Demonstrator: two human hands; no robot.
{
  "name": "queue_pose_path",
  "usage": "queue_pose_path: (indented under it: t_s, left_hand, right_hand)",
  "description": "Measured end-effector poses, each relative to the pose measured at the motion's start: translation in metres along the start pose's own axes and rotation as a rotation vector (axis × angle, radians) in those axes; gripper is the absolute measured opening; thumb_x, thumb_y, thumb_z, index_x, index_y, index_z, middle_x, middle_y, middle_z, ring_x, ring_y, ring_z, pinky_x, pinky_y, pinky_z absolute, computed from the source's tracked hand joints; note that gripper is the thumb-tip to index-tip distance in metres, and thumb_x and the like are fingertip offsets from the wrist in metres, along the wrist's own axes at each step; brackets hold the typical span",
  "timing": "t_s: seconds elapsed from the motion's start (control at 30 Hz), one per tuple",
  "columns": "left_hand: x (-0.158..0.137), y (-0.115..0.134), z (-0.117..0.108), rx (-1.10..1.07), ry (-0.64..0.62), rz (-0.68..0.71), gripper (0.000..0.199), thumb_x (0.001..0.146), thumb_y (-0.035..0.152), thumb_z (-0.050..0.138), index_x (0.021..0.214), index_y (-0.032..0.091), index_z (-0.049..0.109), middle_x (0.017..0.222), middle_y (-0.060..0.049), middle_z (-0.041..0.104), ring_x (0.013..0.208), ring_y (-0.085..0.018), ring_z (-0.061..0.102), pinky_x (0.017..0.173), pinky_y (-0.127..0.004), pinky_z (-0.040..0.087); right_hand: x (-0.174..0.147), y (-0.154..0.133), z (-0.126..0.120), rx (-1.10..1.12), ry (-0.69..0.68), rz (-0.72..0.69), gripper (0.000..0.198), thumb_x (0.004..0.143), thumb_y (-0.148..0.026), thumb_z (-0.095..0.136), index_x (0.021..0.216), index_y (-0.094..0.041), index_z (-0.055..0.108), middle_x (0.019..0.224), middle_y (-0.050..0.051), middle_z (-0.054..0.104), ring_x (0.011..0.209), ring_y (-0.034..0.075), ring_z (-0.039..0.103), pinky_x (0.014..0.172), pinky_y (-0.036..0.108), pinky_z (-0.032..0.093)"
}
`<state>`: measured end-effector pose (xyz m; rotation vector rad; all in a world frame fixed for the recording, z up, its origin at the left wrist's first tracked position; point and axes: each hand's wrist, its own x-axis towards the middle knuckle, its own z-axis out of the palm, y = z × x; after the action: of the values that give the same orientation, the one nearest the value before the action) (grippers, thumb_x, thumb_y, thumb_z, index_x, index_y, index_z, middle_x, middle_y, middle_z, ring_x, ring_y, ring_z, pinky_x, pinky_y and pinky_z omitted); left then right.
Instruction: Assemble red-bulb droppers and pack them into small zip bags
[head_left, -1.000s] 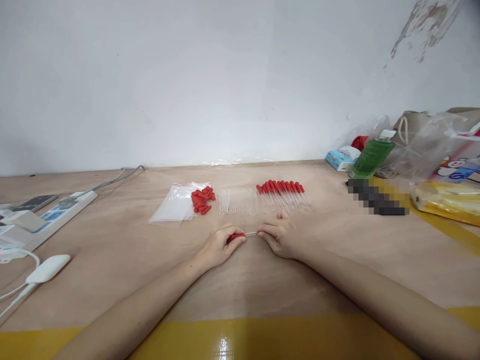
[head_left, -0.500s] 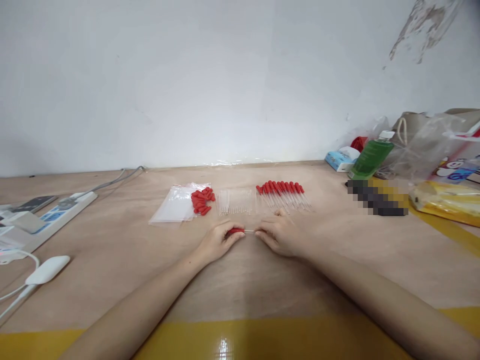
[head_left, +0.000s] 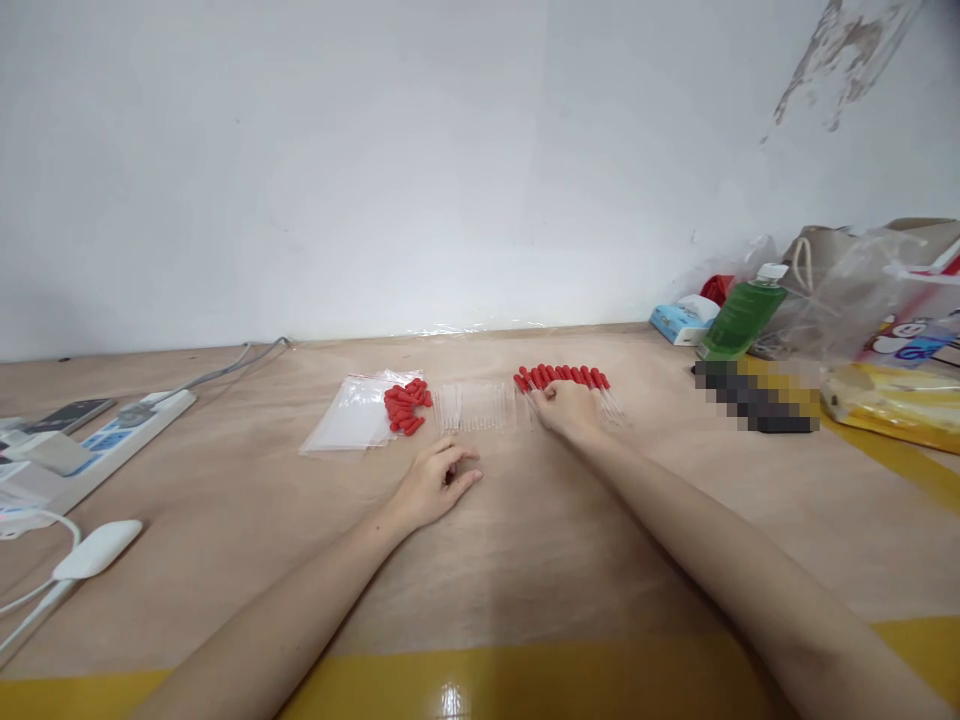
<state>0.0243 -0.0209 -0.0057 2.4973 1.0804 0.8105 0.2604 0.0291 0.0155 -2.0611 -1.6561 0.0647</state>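
Note:
My left hand rests on the table, thumb and fingers apart with nothing between them. Farther right, my right hand is at the left part of a row of glass droppers with red rubber bulbs. Its fingers are pinched on a dropper at that end; the hand hides part of the row. Between the hands and the wall lie a line of bare thin glass tubes and a pile of loose red rubber bulbs, beyond my left hand.
Clear plastic bags lie left of the bulbs. A white power strip and a white cabled device are at the left. On the right stand a tissue box, a green bottle and a yellow package.
The red-bulbed dropper has left my left hand, whose fingers have opened. My right hand has moved away and forward to the row of droppers.

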Motion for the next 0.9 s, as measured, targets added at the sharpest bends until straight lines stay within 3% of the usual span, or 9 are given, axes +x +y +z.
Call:
queue_pose_path:
  t_s: [0.17, 0.37, 0.53, 0.63, 0.7, 0.83, 0.9]
  left_hand:
    - [0.0, 0.0, -0.001, -0.018, -0.019, -0.008, 0.02, 0.081, 0.028, 0.052, 0.095, 0.017, 0.061, 0.081, -0.003, 0.053, 0.065, -0.012, 0.049, 0.061, -0.025, 0.041]
    - [0.001, -0.001, -0.001, -0.013, -0.017, 0.005, 0.019, 0.081, 0.029, 0.052, 0.093, 0.017, 0.061, 0.081, -0.003, 0.053, 0.065, -0.011, 0.049, 0.061, -0.025, 0.041]
    - [0.0, 0.0, 0.001, -0.005, -0.025, 0.007, 0.019, 0.082, 0.029, 0.051, 0.093, 0.018, 0.061, 0.082, -0.003, 0.054, 0.066, -0.012, 0.05, 0.061, -0.025, 0.042]
    - [0.0, -0.001, 0.002, 0.015, -0.02, 0.015, 0.02, 0.082, 0.031, 0.051, 0.094, 0.018, 0.06, 0.082, -0.003, 0.055, 0.066, -0.012, 0.05, 0.06, -0.024, 0.042]
    - [0.001, -0.006, -0.002, 0.116, 0.052, 0.016, 0.02, 0.082, 0.033, 0.051, 0.091, 0.018, 0.061, 0.08, -0.004, 0.056, 0.068, -0.014, 0.051, 0.062, -0.026, 0.042]
    - [0.006, -0.026, -0.022, 0.579, 0.352, -0.084, 0.02, 0.083, 0.032, 0.049, 0.081, 0.018, 0.063, 0.08, -0.008, 0.057, 0.079, -0.023, 0.05, 0.07, -0.035, 0.037]
    - [0.007, -0.038, -0.033, 0.712, 0.404, -0.126, 0.02, 0.083, 0.031, 0.049, 0.08, 0.018, 0.063, 0.082, -0.009, 0.057, 0.081, -0.025, 0.05, 0.069, -0.036, 0.035]
  right_hand:
    - [0.002, -0.007, 0.011, -0.116, -0.07, 0.042, 0.04, 0.08, -0.046, 0.039, 0.069, -0.017, 0.065, 0.073, 0.01, 0.065, 0.075, 0.024, 0.059, 0.08, 0.041, 0.029]
    - [0.0, -0.007, 0.005, -0.141, -0.149, 0.061, 0.052, 0.077, -0.059, 0.038, 0.075, -0.014, 0.065, 0.079, 0.015, 0.065, 0.081, 0.028, 0.058, 0.078, 0.041, 0.03]
    - [-0.005, -0.017, 0.007, -0.142, -0.025, -0.109, 0.038, 0.08, -0.048, 0.04, 0.078, -0.017, 0.062, 0.076, 0.008, 0.065, 0.075, 0.022, 0.059, 0.079, 0.04, 0.025]
    - [-0.005, -0.027, 0.012, -0.154, -0.058, -0.12, 0.028, 0.08, -0.036, 0.04, 0.083, -0.017, 0.061, 0.077, 0.008, 0.066, 0.076, 0.022, 0.059, 0.079, 0.04, 0.024]
    - [-0.004, -0.032, 0.015, -0.196, -0.11, -0.098, 0.027, 0.08, -0.03, 0.039, 0.08, -0.015, 0.062, 0.078, 0.01, 0.066, 0.075, 0.023, 0.059, 0.079, 0.041, 0.023]
    - [0.001, -0.039, 0.019, -0.227, -0.164, -0.064, 0.026, 0.079, -0.026, 0.042, 0.075, -0.013, 0.064, 0.076, 0.014, 0.065, 0.073, 0.024, 0.06, 0.08, 0.042, 0.022]
    - [0.004, -0.041, 0.021, -0.228, -0.181, -0.066, 0.023, 0.077, -0.022, 0.044, 0.073, -0.013, 0.065, 0.074, 0.014, 0.065, 0.073, 0.024, 0.06, 0.08, 0.042, 0.023]
